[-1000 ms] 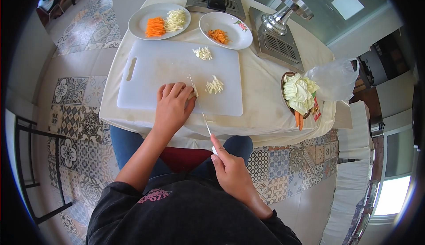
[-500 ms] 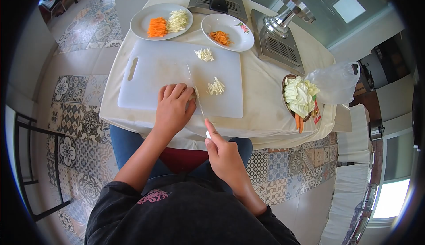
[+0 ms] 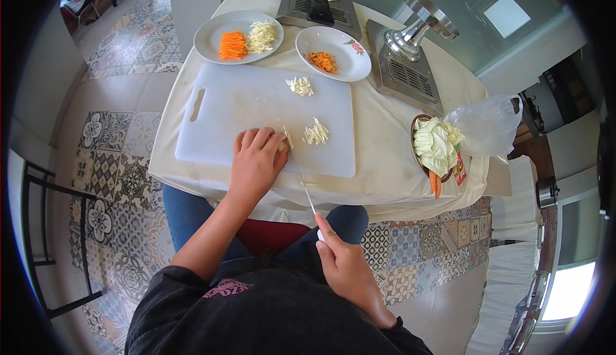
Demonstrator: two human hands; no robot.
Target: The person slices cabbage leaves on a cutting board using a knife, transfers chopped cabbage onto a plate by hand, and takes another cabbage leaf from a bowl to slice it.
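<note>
The left hand [image 3: 256,162] is on the board [image 3: 218,114], with its fingers bent and pressing down on a white piece [image 3: 283,145]. Most of that piece is hidden under the fingers. The right hand [image 3: 339,255] has its fingers wrapped around the handle of the knife [image 3: 309,198]. The front of the knife is on the board, very near the white piece and the left fingertips.

The biggest worry is a cut finger. The thumb and the first finger are right by the knife, so if the piece rolls or the knife slips, the sharp side could nick them. Tucking the tips in would be safer.

The handle is out past the edge of the surface [image 3: 391,137], above the person's legs [image 3: 346,221]. If the right hand lets go, the knife could fall on a leg.

A pile of white sticks [image 3: 316,132] lies just beside the knife. A wide swing could push them about. One small bit [image 3: 308,184] is on the cloth, off the board, and a sleeve or arm could brush it to the floor. The board could slide too, if the cloth under it moves.
</note>
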